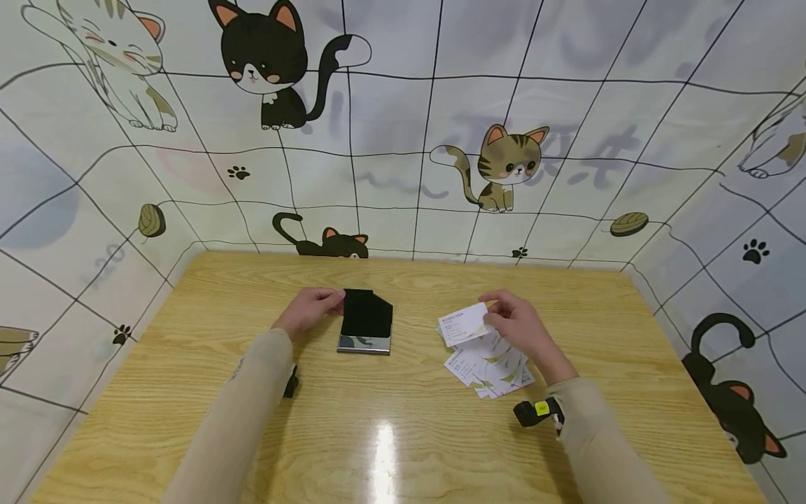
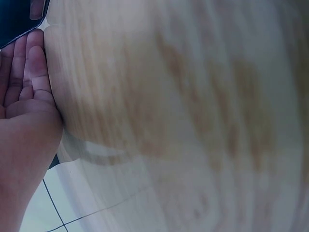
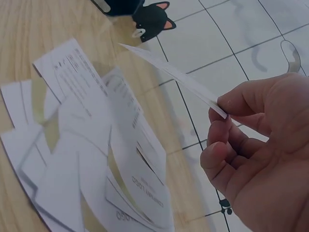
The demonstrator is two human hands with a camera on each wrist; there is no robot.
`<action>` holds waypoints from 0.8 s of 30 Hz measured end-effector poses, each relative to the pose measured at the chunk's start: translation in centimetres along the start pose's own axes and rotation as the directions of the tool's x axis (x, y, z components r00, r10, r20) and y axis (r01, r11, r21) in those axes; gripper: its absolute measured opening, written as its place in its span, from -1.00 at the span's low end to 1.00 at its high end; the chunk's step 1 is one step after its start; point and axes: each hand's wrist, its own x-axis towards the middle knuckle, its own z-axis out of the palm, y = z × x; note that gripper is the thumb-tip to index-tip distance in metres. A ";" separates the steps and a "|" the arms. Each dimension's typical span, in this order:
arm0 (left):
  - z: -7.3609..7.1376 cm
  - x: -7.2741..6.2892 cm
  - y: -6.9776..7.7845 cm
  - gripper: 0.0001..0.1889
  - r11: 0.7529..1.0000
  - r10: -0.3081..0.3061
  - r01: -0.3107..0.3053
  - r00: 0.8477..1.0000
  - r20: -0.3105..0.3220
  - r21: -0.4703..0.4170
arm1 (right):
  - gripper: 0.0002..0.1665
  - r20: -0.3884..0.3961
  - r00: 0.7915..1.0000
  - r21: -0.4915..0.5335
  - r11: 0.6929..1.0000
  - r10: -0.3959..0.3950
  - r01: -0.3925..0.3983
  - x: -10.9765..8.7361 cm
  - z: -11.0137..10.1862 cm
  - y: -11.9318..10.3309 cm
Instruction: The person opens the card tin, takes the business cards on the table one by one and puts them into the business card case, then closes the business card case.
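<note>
A business card case with a black panel and a shiny metal strip along its near end is at the middle left of the table. My left hand holds it by its upper left edge. In the left wrist view, only a dark corner of the case shows beyond the fingers. My right hand pinches a white business card between thumb and fingers. In the right wrist view this card appears nearly edge-on, raised over a loose, fanned pile of business cards.
The wooden table carries the case and the cards. A white cloth with cat drawings rises behind the table and along both sides. A black wrist camera is strapped to the right wrist, close to the pile.
</note>
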 end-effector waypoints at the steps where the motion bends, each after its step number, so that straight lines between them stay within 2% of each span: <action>1: 0.0 0.0 0.0 -0.57 1.000 0.000 0.000 1.000 0.000 0.000 | -0.63 -0.003 1.000 -0.002 1.000 -0.004 0.004 0.0 0.2 0.0; 6: 0.0 0.0 0.2 -0.57 1.000 -0.001 0.001 1.000 -0.002 -0.005 | -0.62 -0.017 1.000 -0.011 1.000 -0.026 0.026 0.1 1.6 -0.4; 14: 0.0 0.2 -0.1 -0.57 1.000 0.003 -0.003 1.000 0.000 -0.018 | -0.64 -0.021 0.998 0.028 0.998 -0.058 0.059 0.4 4.1 -1.4; 24: 0.1 0.0 0.2 -0.57 1.000 0.005 -0.005 1.000 -0.004 -0.008 | -0.63 0.025 0.997 0.081 0.994 -0.078 0.076 0.9 7.3 -2.5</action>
